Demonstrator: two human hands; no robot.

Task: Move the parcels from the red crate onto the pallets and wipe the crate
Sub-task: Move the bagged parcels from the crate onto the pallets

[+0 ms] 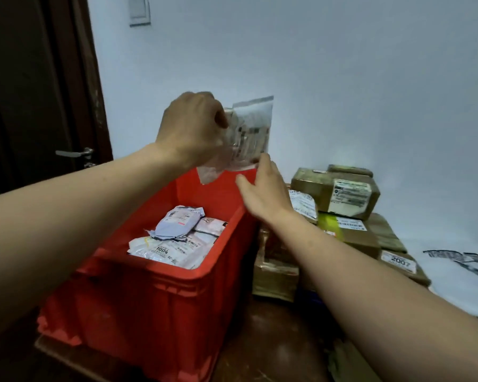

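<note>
Held parcel: a thin plastic mailer [253, 128] with a printed label, up in the air over the far end of the red crate [160, 307].
Left grip: the left grip [193, 128] is clenched on the mailer's left side, fingers curled round the crumpled film.
Right grip: the right grip [262, 191] is released, fingers straight and reaching up; the tips meet the mailer's lower right edge and hold nothing.
Still in the crate: a loose heap of soft mailers [177, 238] lying flat on the bottom, one marked 1004.
Drop-off side: taped cardboard boxes [342, 194] stacked just right of the crate; what they stand on is hidden.
Handling: the mailer looks light and limp, and its slack lower flap hangs and folds. The film is probably slick, so a pinch on a corner could slip.
Where to hold: best around the padded middle where the contents give body, or flat from below with the free palm.
Progress: early to middle, since parcels remain inside and wiping has not begun.
</note>
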